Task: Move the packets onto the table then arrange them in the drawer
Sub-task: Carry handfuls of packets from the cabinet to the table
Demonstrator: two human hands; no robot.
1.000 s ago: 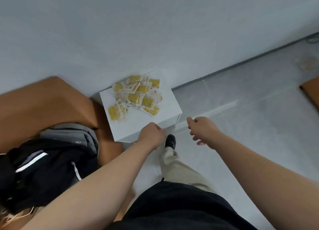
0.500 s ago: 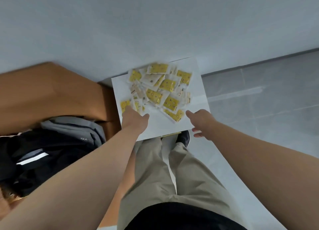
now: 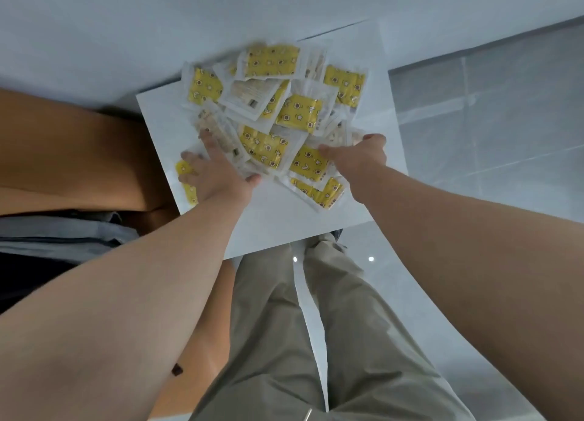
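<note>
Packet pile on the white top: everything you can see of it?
The loose heap of flat clear-plastic packets, many with yellow star-and-flower print, some showing pale backs, overlaps at mixed angles on the white table top. The left hand presses flat on its left side; the right hand touches its right edge, grip unclear.

No word or number can be made out. The packets (image 3: 297, 112) show only yellow fronts with small stars, moons and flowers. The white backs, under the left hand's (image 3: 218, 171) fingers and just beyond them, carry fine print too blurred to read.
</note>
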